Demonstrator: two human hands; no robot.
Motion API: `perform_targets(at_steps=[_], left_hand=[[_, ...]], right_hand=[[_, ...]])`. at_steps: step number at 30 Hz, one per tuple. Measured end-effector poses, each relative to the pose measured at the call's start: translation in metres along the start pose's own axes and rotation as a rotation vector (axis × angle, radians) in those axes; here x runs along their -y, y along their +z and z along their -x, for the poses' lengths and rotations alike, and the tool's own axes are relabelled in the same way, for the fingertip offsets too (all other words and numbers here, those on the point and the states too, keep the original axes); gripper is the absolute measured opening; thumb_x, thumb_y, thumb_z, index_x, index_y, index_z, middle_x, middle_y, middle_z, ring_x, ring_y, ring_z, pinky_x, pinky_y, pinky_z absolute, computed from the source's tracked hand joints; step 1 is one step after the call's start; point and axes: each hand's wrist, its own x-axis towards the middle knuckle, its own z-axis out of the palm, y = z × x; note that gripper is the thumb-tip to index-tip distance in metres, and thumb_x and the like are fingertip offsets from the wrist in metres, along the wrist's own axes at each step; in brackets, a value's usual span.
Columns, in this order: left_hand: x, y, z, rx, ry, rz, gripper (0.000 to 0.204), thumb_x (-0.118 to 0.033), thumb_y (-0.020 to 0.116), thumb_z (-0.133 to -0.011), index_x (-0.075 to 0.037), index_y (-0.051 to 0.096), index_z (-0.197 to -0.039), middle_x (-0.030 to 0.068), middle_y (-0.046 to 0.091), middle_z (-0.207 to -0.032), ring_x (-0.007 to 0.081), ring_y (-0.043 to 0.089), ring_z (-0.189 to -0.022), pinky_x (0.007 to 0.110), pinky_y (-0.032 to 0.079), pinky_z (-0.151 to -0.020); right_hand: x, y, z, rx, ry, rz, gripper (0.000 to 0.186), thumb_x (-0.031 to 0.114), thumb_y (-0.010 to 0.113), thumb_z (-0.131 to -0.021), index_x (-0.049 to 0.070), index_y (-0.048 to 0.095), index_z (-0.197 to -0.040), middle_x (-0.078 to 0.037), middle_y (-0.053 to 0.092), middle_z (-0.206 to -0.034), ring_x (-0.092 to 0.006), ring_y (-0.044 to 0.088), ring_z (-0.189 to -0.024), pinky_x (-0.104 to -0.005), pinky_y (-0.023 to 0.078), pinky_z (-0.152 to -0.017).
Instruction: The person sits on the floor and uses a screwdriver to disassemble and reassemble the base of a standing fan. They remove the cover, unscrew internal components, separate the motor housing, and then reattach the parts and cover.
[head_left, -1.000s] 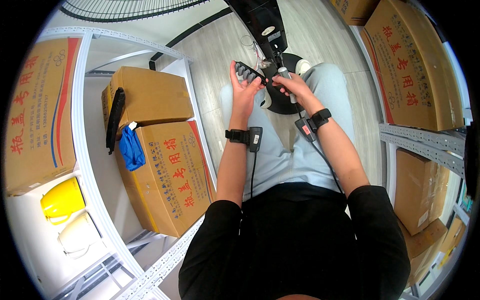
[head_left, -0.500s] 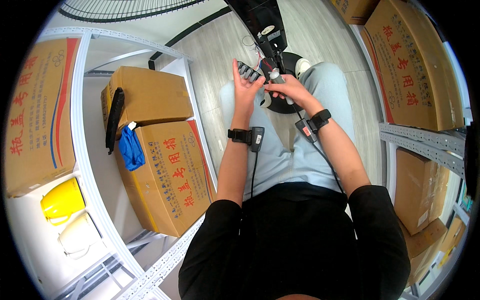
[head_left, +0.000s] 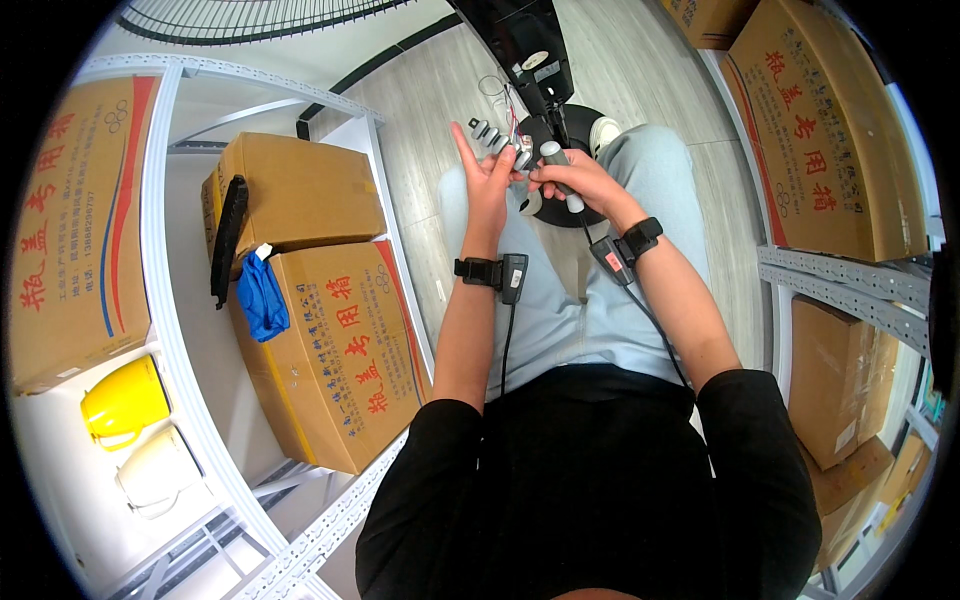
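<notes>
My left hand [head_left: 488,180] pinches a strip of several silvery-grey buttons [head_left: 488,133], a push-button switch by its look, with thin red and white wires beside it. Its index finger points up, off the strip. Close by on the right, my right hand [head_left: 590,180] is closed round a grey, rod-shaped tool handle [head_left: 560,172] with a paler end. The tool's working end cannot be made out. Just beyond both hands rises a black fan column [head_left: 530,60], on a round black base [head_left: 560,207] between my legs.
A wire fan grille [head_left: 250,22] is at the upper left. Shelves on both sides hold cardboard boxes [head_left: 335,350]. A blue cloth or bag [head_left: 264,300] and a black strip [head_left: 229,240] hang by the left boxes. Yellow [head_left: 125,400] and white [head_left: 160,470] mugs stand lower left.
The button strip has turned in my left hand and its wires show more. My left index finger has shifted left. The tool handle in my right hand has tilted slightly and moved down.
</notes>
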Motion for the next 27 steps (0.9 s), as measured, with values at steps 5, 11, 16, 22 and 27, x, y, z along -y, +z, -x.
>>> perform_targets(at_steps=[5,11,16,22,27], left_hand=[[0.005,-0.004,-0.005,0.029,-0.028,0.005,0.092,-0.014,0.065,-0.093,-0.014,0.0,-0.157,0.0106,0.061,-0.106,0.0135,0.06,-0.086,0.027,0.048,-0.069],[0.008,-0.003,-0.004,0.016,-0.004,-0.019,0.084,-0.012,0.063,-0.094,-0.017,0.007,-0.157,0.009,0.06,-0.109,0.0137,0.06,-0.088,0.03,0.049,-0.072],[0.008,-0.006,-0.007,0.05,-0.028,-0.004,0.09,-0.007,0.071,-0.087,-0.006,0.012,-0.155,0.014,0.057,-0.123,0.0191,0.061,-0.105,0.03,0.05,-0.083],[0.005,0.0,-0.004,0.03,-0.008,0.017,0.091,-0.001,0.072,-0.083,-0.002,0.015,-0.153,0.0154,0.055,-0.128,0.0233,0.055,-0.119,0.037,0.045,-0.1],[0.007,-0.001,-0.003,0.027,0.006,-0.001,0.089,0.005,0.071,-0.082,-0.004,0.018,-0.152,0.0139,0.053,-0.128,0.0211,0.055,-0.116,0.035,0.047,-0.099]], right_hand=[[0.0,0.0,0.0,-0.002,0.015,-0.011,0.015,0.017,0.069,-0.086,0.003,0.065,-0.089,-0.005,0.071,-0.083,-0.0058,0.06,-0.065,-0.0189,0.044,-0.054],[-0.006,-0.004,-0.004,-0.021,0.015,0.079,0.022,0.022,0.07,-0.084,0.003,0.07,-0.095,-0.004,0.072,-0.086,-0.0068,0.061,-0.068,-0.0201,0.043,-0.054],[-0.009,-0.003,-0.005,-0.092,-0.034,0.195,0.021,0.021,0.071,-0.082,0.004,0.07,-0.094,-0.001,0.071,-0.085,-0.0058,0.059,-0.068,-0.0207,0.043,-0.054],[-0.01,-0.003,-0.007,-0.163,-0.047,0.143,0.022,0.02,0.072,-0.081,0.005,0.067,-0.096,0.001,0.067,-0.083,-0.0055,0.058,-0.068,-0.0209,0.042,-0.054],[-0.011,-0.003,-0.008,-0.179,-0.02,0.141,0.025,0.019,0.072,-0.081,0.003,0.067,-0.1,0.002,0.065,-0.081,-0.0056,0.058,-0.069,-0.0213,0.042,-0.054]])
